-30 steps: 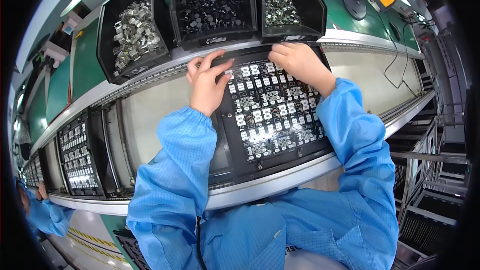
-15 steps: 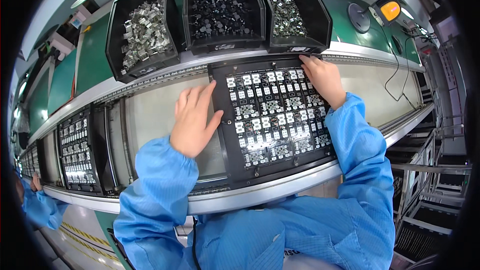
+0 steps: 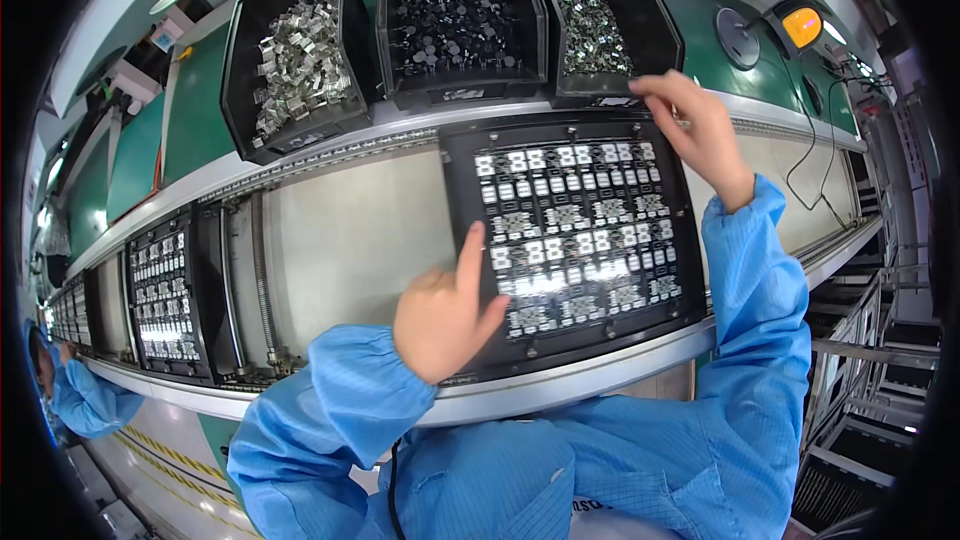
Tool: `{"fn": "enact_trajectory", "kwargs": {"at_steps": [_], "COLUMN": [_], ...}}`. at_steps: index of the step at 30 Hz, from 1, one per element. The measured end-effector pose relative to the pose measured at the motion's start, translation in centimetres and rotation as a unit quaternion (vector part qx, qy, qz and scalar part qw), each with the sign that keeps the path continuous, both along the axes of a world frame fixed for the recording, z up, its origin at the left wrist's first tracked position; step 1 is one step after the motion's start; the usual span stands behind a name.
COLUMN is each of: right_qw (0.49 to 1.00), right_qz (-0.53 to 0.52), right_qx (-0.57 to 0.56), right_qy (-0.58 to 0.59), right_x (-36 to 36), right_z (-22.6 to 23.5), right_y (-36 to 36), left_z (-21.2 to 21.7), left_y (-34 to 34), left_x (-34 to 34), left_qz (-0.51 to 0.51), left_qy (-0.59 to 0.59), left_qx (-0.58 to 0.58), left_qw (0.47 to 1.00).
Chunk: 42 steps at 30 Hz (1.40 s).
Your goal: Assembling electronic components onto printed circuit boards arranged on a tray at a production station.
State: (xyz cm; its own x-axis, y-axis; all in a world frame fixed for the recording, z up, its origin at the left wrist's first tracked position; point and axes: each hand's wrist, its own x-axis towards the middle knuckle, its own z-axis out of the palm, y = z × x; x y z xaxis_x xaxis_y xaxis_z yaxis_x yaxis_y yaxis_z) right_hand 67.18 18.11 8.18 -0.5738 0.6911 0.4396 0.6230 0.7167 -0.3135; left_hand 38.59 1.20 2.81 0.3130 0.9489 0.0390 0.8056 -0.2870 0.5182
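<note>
A black carrier tray (image 3: 462, 155) with rows of small white-marked circuit boards lies on the conveyor in front of me. My left hand (image 3: 445, 312) rests at the tray's lower left edge, index finger stretched up onto it, the other fingers curled, nothing held. My right hand (image 3: 700, 130) is at the tray's upper right corner, fingers bent just below the front lip of the right-hand bin (image 3: 655, 40). Whether something small sits between those fingers is unclear. Both arms wear blue sleeves.
Three black bins stand on the shelf behind: silvery metal clips (image 3: 300, 70), black parts (image 3: 455, 15), small grey parts (image 3: 595, 30). A second loaded tray (image 3: 165, 290) sits further left on the conveyor. An orange device (image 3: 800, 25) and a cable (image 3: 812, 155) are at right. Another person's blue sleeve (image 3: 80, 400) shows far left.
My left hand has slid down the tray's left side toward me, leaving only the index finger on it. My right hand has risen from the tray's right edge to its upper corner by the bin.
</note>
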Motion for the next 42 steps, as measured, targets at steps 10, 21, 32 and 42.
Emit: {"fn": "enact_trajectory", "kwargs": {"at_steps": [10, 21, 32, 42], "right_qw": [0.967, 0.988, 0.839, 0.919], "right_qz": [-0.126, -0.033, 0.056, 0.003], "right_qx": [-0.198, -0.137, -0.476, -0.335], "right_qy": [-0.099, 0.064, 0.257, 0.207], "right_x": [-7.8, -7.0, -3.6, -2.5], "right_z": [-4.7, -2.7, -2.4, -9.8], "right_y": [9.6, 8.0, 0.8, -0.6], "left_z": [0.2, 1.9, 1.0, 1.2], "left_y": [7.1, 22.8, 24.6, 23.7], "left_x": [2.8, -1.7, -1.6, -2.2], "left_qz": [-0.209, -0.039, 0.025, 0.013], "left_qy": [-0.066, 0.094, 0.045, -0.038], "left_qx": [0.126, 0.100, 0.088, 0.169], "left_qw": [0.967, 0.990, 0.995, 0.985]}}
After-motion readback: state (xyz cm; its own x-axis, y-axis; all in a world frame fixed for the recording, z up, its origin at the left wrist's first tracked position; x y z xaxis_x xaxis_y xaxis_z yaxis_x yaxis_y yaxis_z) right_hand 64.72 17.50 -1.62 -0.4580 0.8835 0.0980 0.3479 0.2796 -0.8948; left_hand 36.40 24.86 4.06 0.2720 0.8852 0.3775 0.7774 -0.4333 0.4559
